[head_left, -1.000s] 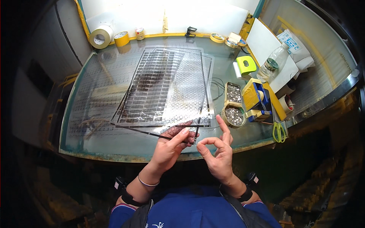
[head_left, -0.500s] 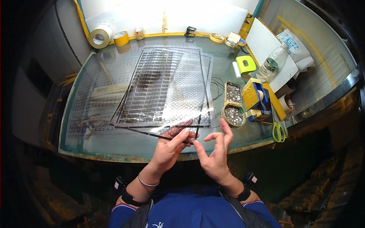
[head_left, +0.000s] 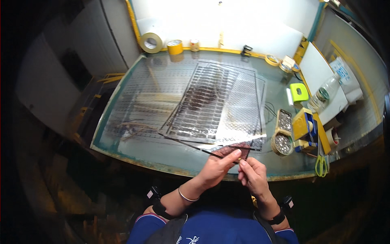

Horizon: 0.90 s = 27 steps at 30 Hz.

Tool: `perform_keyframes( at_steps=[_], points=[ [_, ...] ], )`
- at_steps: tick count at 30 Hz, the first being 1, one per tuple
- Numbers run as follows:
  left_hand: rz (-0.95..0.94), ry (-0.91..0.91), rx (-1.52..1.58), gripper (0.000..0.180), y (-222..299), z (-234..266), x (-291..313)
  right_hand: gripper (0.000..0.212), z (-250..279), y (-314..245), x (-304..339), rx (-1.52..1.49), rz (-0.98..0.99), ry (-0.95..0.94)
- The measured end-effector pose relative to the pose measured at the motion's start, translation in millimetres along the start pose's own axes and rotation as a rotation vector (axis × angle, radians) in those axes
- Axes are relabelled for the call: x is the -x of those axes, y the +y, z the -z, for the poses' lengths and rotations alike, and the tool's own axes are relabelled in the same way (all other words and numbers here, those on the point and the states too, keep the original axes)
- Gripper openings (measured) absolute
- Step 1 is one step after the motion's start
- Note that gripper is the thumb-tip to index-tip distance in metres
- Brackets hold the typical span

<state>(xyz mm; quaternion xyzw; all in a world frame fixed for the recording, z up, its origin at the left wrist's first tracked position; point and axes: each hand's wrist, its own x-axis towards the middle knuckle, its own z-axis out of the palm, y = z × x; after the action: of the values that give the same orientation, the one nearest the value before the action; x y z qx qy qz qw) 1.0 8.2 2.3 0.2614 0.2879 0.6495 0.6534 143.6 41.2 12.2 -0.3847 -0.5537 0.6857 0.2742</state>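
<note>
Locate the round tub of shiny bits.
In the head view, on the right, the round tub sits just nearer the person than the rectangular tray, left of the yellow-and-blue tape dispenser.

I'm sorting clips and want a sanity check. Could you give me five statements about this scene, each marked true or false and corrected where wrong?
1. The left hand holds a near corner of a dark-bordered transparent sheet. True.
2. The right hand has its fingers spread wide, well away from that corner. False: they are curled, tips at the corner; whether they pinch it is hard to tell.
3. The green-handled scissors are at the left of the worktable. False: they are at its right, by the near edge.
4. A wide yellow tape roll sits along the far edge. True.
5. The metallic bracelet is on the right wrist. False: it is on the left.
</note>
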Motion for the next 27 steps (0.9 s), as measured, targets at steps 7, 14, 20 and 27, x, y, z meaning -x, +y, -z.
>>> perform_keyframes(
  at_steps=[7, 14, 20, 27],
  points=[
    [0.006, -0.042, 0.029, 0.02, 3, 5, -2, 0.038, -5, -4, 2, 0.078, 0.003, 0.024],
    [-0.366, 0.225, -0.265, 0.024, 89, 30, 41, 0.035, 19, 7, 7, -0.161, 0.12, -0.082],
    [0.163, 0.377, -0.199, 0.041, 124, 107, 176, 0.034, 48, 9, -4, -0.114, 0.265, 0.119],
    [-0.106, 0.918, -0.339, 0.036, 109, 114, 209, 0.027, 42, 7, -10, -0.04, 0.278, 0.217]
  ],
)
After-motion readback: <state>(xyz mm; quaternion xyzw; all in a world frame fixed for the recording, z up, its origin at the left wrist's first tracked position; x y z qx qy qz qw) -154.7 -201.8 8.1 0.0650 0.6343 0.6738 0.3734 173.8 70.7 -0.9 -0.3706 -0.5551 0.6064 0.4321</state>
